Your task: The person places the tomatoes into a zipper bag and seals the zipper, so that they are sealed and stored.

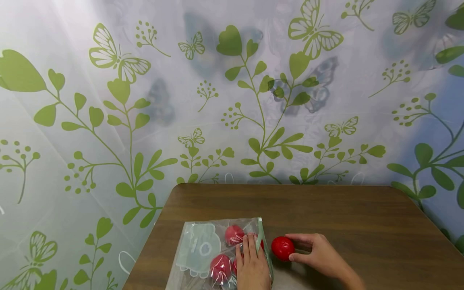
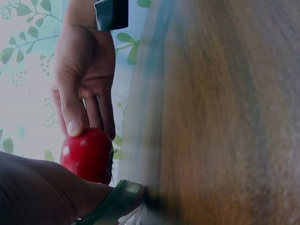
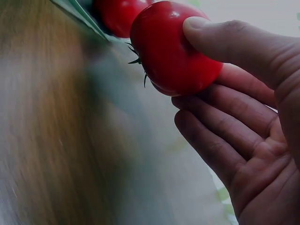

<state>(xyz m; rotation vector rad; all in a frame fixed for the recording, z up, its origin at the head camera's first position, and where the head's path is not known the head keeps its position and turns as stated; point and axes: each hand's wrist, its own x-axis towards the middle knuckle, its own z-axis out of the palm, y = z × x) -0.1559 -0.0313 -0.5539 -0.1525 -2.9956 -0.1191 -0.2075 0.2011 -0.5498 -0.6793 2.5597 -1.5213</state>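
A red tomato (image 1: 282,248) with a green calyx is pinched between the thumb and fingers of my right hand (image 1: 320,255), just right of the bag's mouth. In the right wrist view, the tomato (image 3: 176,49) shows its calyx pointing toward the bag. My left hand (image 1: 251,266) lies over the clear zip bag (image 1: 192,274), its fingers extended on top. In the left wrist view, its thumb (image 2: 89,192) holds the green zip edge (image 2: 112,204) of the mouth. Several red tomatoes (image 1: 220,268) are inside the bag, some partly hidden by the left hand.
The bag lies on the left part of a brown wooden table (image 1: 355,217) and bears a pale green printed figure (image 1: 201,247). Behind the table hangs a whitish curtain (image 1: 217,108) with green leaves and butterflies.
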